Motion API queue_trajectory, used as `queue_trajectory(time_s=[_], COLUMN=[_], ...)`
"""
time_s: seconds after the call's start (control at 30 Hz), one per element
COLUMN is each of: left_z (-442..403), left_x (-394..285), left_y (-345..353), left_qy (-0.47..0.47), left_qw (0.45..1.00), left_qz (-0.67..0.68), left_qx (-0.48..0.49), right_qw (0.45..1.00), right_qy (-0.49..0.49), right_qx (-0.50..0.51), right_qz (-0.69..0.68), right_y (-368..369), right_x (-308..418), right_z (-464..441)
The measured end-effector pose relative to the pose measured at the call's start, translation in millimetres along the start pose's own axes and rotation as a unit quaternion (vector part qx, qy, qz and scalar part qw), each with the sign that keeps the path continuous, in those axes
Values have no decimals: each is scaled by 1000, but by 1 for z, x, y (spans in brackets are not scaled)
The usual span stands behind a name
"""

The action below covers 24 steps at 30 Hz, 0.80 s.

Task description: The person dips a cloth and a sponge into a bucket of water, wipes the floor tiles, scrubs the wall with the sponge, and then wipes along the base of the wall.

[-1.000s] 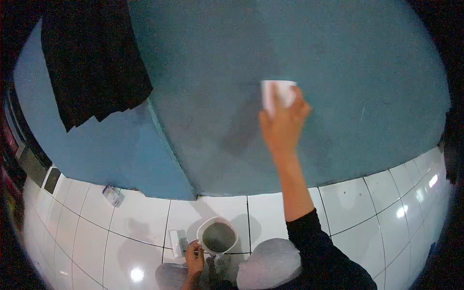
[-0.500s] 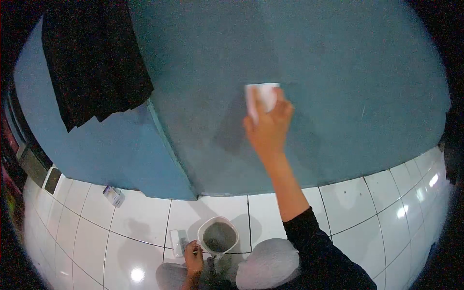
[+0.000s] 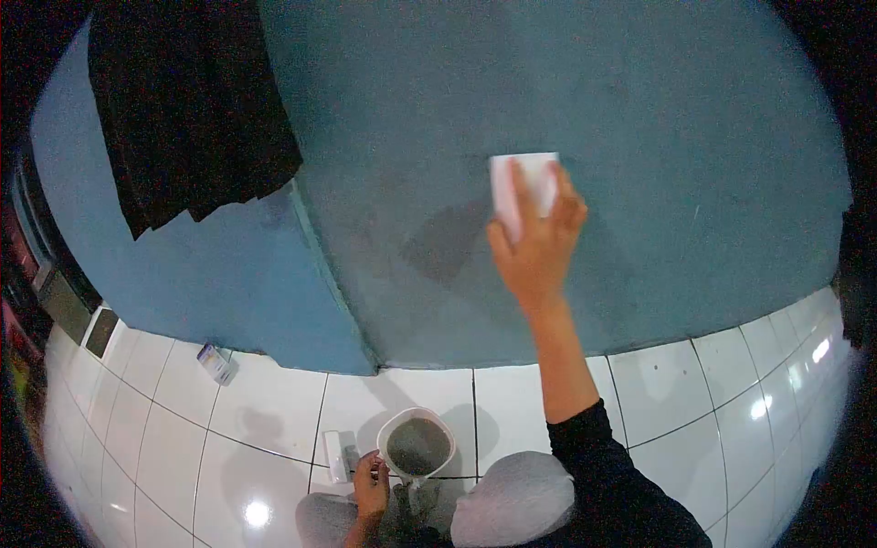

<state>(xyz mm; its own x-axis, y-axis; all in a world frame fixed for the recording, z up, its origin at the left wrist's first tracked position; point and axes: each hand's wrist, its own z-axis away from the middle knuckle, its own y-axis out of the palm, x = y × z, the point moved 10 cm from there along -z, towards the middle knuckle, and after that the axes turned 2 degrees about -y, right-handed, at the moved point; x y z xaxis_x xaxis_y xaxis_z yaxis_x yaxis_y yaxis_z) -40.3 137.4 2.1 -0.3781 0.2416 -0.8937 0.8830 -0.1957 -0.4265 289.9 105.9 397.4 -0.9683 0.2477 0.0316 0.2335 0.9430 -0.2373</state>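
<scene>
Clearly, the right hand point(image 3: 539, 239) is holding a white block point(image 3: 539, 170) against the blue-grey wall point(image 3: 694, 128), with the fingers spread over it. A darker patch point(image 3: 443, 245) lies just to the left of this hand. Below, the left hand point(image 3: 371, 486) is beside the rim of a white bucket point(image 3: 416, 411); whether it grips the rim, I cannot tell. The bucket contains murky grey liquid point(image 3: 418, 447). Near the left hand, a small white object point(image 3: 336, 456) lies on the tiled floor point(image 3: 265, 411).
</scene>
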Motion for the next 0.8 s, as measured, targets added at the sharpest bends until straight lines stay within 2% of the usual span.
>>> queue_trajectory(time_s=[0.03, 0.17, 0.23, 0.3, 0.37, 0.4, 0.47, 0.6, 0.67, 0.77, 0.8], left_z=[0, 0, -1, -1, 0, -1, -2, -3, -7, -8, -9], left_x=[4, 2, -6, 0, 8, 1, 10, 2, 2, -4, -5], left_y=[0, -6, -8, -2, 0, -3, -4, -10, -6, -6, -6], left_qy=[-3, -10, -12, -21, -20, -32, -35, -24, 3, -38, -38], left_qw=[1000, 1000, 999, 1000, 999, 999, 998, 997, 997, 996, 996], left_qz=[3, -13, -29, -3, 10, 14, 37, 21, 35, 57, 60], left_qx=[-4, -18, -26, -18, -31, -39, -48, -70, -68, -53, -55], right_qw=[999, 998, 996, 995, 971, 969, 929, 909, 937, 925, 911], right_qy=[-15, -9, -74, -98, -230, -236, -369, -411, -343, -379, -410], right_qx=[-34, -44, -33, -15, 51, 51, -25, -42, 48, -7, 3], right_qz=[14, 42, 26, -23, -35, -47, 4, 53, 45, 21, 44], right_y=[-13, -23, -9, 5, 28, 37, 49, 61, 79, 107, 121], right_x=[-1, -8, 12, 42, 90, 98, 131, 150, 143, 148, 151], right_z=[-4, -6, 1, 16, 35, 37, 46, 1, -28, 3, 24])
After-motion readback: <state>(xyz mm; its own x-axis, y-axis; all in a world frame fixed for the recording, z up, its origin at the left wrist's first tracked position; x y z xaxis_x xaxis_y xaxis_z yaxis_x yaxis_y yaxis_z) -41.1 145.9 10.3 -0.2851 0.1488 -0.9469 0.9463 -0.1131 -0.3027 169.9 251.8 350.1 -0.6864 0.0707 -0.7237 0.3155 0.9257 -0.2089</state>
